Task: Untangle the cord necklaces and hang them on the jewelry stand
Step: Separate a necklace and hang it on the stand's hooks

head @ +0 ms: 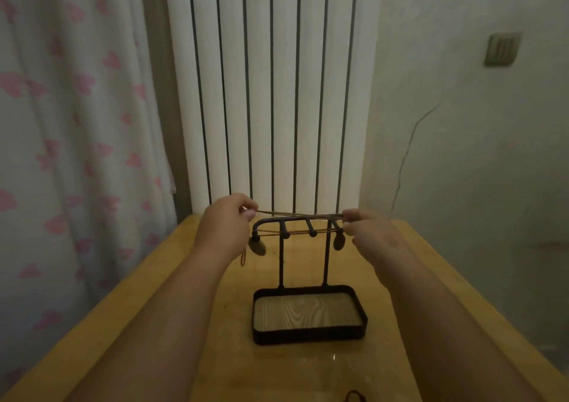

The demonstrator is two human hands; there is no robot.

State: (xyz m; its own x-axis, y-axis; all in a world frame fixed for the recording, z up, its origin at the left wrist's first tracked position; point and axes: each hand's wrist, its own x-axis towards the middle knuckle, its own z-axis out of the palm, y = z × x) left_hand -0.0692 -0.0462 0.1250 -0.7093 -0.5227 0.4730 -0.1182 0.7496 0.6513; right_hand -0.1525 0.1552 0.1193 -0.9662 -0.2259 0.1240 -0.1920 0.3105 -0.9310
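- While the left hand [226, 226] pinches one end of a brown cord necklace [298, 215] between its thumb and curled fingers, the right hand [372, 235] pinches the other end in the same way, and the cord runs taut between them.
- The stretched cord lies just over the top bar of the jewelry stand [309, 337], crossing it from side to side. I cannot tell whether it touches the bar.
- A lower run of cord [295, 233] lies across the stand's forward-pointing pegs, close to their knobbed tips, between the two hands.
- The left pendant [258, 246], a dark oval, hangs at the stand's left end, just below the left hand.
- The right pendant [338, 241], also oval, hangs at the right end, just beside the right hand's fingers.
- A short cord loop [244, 258] dangles under the left hand.
- The stand is black metal, with two upright posts rising from a rectangular tray that has a wood-grain floor. It stands on a yellowish wooden surface [308, 371], between the two forearms.
- A dark cord [355, 397] lies on the surface at the near edge, partly cut off by the frame and well apart from both hands.
- Behind the surface stand a white ribbed radiator [271, 93], a curtain [77, 124] with a pink print on the left, and a wall plate [502, 49] on the right.
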